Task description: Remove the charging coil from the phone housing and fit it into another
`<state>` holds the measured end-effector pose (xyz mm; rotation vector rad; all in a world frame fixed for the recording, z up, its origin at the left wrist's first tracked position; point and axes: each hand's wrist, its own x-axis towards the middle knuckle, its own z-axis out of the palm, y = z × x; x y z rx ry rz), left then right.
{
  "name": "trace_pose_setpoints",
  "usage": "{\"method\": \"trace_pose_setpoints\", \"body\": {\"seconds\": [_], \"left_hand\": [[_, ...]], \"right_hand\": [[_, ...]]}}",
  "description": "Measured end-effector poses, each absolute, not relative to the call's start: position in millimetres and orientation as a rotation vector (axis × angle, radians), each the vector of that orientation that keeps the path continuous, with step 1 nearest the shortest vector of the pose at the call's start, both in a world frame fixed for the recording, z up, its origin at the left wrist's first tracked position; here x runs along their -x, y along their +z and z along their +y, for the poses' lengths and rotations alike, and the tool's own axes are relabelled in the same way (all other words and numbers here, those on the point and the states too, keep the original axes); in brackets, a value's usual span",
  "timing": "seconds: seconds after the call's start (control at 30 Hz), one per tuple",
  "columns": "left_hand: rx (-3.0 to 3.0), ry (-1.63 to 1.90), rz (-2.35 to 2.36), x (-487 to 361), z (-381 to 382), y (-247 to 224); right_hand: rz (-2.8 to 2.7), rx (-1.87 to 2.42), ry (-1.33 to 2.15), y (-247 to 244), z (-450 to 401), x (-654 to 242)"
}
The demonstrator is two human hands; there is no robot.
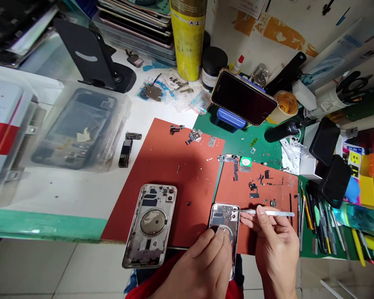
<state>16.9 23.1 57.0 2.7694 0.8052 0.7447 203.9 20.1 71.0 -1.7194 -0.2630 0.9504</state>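
- Silver tweezers (pixel 282 213) are pinched between the thumb and fingers of the right hand (pixel 277 241); the tips are pointed left, at the camera openings of a phone housing (pixel 218 218).
- Fingers of the left hand (pixel 202 261) are bunched together over the housing's pale ring; whether anything is pinched there cannot be told.
- Both hands are brought in from the near side, the left with its back turned up, the right with its fingers curled under the tweezers.
- The housing is placed at the near edge of the right red mat (pixel 230 189), its lower end carried past that edge; a silvery rim and dark patches are shown, the rest being covered by the left hand.
- To the left, room is left on the left red mat (pixel 162 166) before a second phone housing (pixel 152 222) is reached, which also overhangs the edge.
- Beyond the tweezers, space is limited by small parts (pixel 254 189); rightward, by a row of tools (pixel 318 220).
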Motion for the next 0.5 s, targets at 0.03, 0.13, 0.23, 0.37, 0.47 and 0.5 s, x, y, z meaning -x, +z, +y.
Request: {"method": "trace_pose_setpoints", "body": {"seconds": [0.03, 0.13, 0.23, 0.37, 0.47, 0.5], "left_hand": [[-2.769, 0.751, 0.806, -17.0, 23.2, 56.8], [-2.762, 0.75, 0.806, -17.3, 23.0, 55.4], [-2.757, 0.758, 0.815, -17.1, 21.9, 54.6], [-2.774, 0.726, 0.808, -15.9, 20.7, 55.9], [-2.769, 0.721, 0.807, -15.0, 20.4, 56.7], [-2.768, 0.716, 0.807, -14.8, 20.3, 56.6]], "right_hand": [[-0.265, 1.717, 0.951, 70.9, 20.3, -204.0], [-0.272, 1.711, 0.958, 70.7, 20.3, -204.2], [-0.273, 1.707, 0.957, 70.6, 20.2, -204.2], [-0.276, 1.716, 0.953, 70.2, 20.0, -204.0], [-0.283, 1.719, 0.954, 70.2, 20.0, -203.7], [-0.285, 1.721, 0.953, 70.3, 20.0, -203.6]]}}
